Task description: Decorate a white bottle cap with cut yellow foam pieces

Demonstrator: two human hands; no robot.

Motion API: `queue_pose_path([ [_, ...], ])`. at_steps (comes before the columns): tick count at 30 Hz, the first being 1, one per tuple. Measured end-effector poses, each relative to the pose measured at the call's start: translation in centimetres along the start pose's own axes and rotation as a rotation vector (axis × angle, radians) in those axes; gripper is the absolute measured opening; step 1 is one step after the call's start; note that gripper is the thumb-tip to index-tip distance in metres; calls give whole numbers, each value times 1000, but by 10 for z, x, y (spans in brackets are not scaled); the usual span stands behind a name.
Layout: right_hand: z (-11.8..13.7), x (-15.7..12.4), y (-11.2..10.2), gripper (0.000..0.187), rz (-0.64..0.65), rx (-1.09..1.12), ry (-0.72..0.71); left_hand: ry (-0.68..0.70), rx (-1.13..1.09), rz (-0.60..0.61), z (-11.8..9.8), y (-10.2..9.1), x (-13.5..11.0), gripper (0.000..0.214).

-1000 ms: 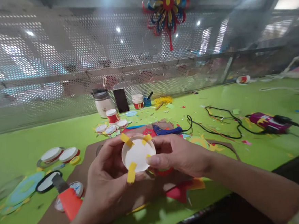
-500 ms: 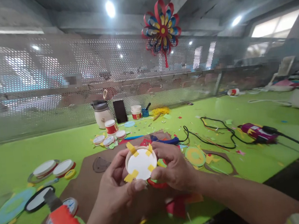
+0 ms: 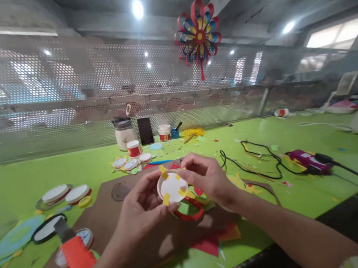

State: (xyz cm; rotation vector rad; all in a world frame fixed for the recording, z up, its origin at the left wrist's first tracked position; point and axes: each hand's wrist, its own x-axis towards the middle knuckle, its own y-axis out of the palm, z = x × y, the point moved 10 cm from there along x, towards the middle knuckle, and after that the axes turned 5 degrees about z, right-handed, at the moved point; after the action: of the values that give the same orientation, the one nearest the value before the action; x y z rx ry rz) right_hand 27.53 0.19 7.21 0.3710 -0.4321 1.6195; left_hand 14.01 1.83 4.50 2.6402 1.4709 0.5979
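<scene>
A shallow round white disc [image 3: 171,188] with a raised rim and yellow paper tabs around its edge is held up over brown cardboard. My left hand [image 3: 144,204] grips it from the left, thumb at the bottom edge and fingers behind the rim. At the upper right edge, my right hand [image 3: 208,179] pinches a yellow tab [image 3: 178,176] between thumb and fingers; the fingertips partly hide it. Just below the disc lies a red ring [image 3: 193,218], with green paper showing inside it. Red paper [image 3: 207,246] lies nearer the table edge.
At lower left lies an orange-handled scraper [image 3: 77,255]. White lids [image 3: 56,193] sit farther left. A kettle [image 3: 126,133], a phone [image 3: 145,131] and small tubs [image 3: 164,132] stand at the back. On the right, a purple device [image 3: 309,161] trails black cable.
The disc has moved slightly right and tilted. My right hand has shifted from the disc's right side to its upper right tab, uncovering more of the red ring.
</scene>
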Motion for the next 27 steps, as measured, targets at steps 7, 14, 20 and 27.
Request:
queue_pose_path([
  [7, -16, -2, 5, 16, 0, 318, 140, 21, 8, -33, 0, -5, 0, 55],
  [14, -34, -8, 25, 19, 30, 780, 274, 0, -20, -87, 3, -4, -5, 56],
  [20, -38, -13, 27, 21, -6, 829, 327, -12, -5, -134, 4, -3, -8, 58],
  [27, -57, -6, 21, 19, -54, 815, 323, 48, 7, -111, 2, -8, -2, 52],
])
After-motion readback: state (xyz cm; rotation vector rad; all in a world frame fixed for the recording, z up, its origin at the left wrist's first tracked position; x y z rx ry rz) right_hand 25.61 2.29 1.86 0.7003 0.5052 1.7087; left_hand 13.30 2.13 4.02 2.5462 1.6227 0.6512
